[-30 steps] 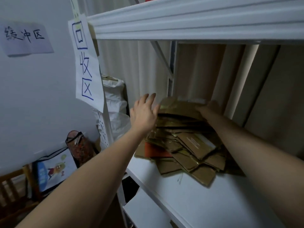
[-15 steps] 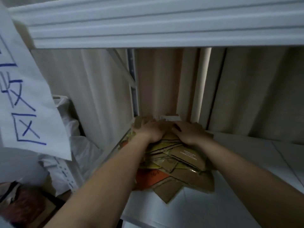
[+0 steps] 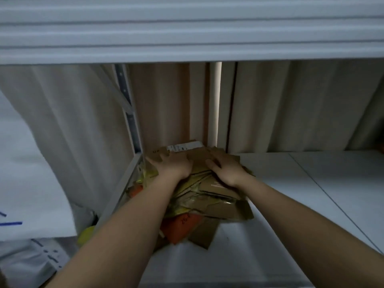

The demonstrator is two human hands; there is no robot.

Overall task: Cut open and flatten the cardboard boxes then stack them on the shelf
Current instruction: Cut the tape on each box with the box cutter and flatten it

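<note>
Where hands (image 3: 174,166) press, flat cardboard (image 3: 216,206)

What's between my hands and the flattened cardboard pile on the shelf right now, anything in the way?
Nothing visible. The left hand and the right hand both lie directly on top of the flattened cardboard pile, which already sits on the white shelf at its back left corner, against the curtain.

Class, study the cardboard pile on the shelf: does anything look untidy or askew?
Yes. The cardboard pile under the left hand and right hand is ragged: sheets lie fanned at different angles, and an orange piece and a brown corner jut out at the front on the white shelf.
</note>
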